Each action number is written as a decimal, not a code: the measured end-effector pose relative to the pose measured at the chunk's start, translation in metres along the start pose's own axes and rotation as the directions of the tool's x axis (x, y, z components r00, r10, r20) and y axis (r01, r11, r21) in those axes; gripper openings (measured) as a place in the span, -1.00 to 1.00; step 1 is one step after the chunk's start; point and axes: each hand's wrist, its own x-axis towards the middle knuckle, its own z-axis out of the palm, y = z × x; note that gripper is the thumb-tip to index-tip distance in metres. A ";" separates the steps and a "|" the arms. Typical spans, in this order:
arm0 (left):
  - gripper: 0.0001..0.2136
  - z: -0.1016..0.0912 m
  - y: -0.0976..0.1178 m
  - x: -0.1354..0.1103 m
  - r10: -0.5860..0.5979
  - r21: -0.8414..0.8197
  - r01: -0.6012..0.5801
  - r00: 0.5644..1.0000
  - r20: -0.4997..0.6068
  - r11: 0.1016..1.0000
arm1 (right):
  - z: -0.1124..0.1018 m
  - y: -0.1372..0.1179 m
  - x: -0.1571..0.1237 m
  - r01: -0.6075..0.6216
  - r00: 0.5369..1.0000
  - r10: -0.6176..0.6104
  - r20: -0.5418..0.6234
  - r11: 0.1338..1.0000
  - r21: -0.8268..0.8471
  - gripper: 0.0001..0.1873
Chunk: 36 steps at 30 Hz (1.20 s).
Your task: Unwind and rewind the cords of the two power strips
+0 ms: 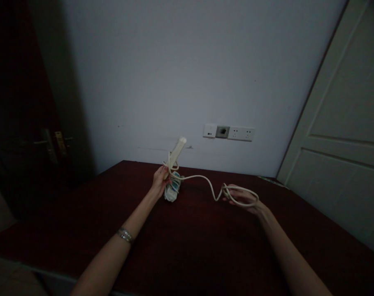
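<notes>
At the centre of the frame, above the dark red wooden table (189, 246), the left hand (160, 180) was closed round the lower end of a long cream plastic power strip (178, 151). Its cream cord (202, 177) ran right to the right hand (244, 199), whose fingers curled loosely through a loop. The strip looked light and rigid, best gripped by its body. The cord looked limp, springy and apt to slip.
</notes>
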 end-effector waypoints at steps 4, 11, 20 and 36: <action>-0.57 0.001 0.007 -0.004 -0.049 -0.149 0.053 0.998 0.029 0.987 | 0.017 0.003 0.013 0.101 0.980 -0.065 -0.186 0.977 0.187 -0.80; -0.68 0.004 0.008 -0.003 -0.045 -0.202 0.041 0.999 -0.014 0.979 | 0.026 0.001 0.025 0.058 0.961 -0.006 -0.275 0.982 0.180 -0.96; -0.61 0.006 0.016 -0.005 0.044 -0.113 -0.040 0.999 0.028 0.993 | 0.025 -0.015 0.007 0.059 0.929 -0.070 -0.363 0.997 -0.040 -0.79; -0.47 0.038 0.058 -0.030 0.352 0.461 -0.359 0.930 0.105 0.811 | 0.098 -0.061 -0.054 0.480 0.840 -0.527 0.130 0.609 -0.631 -0.78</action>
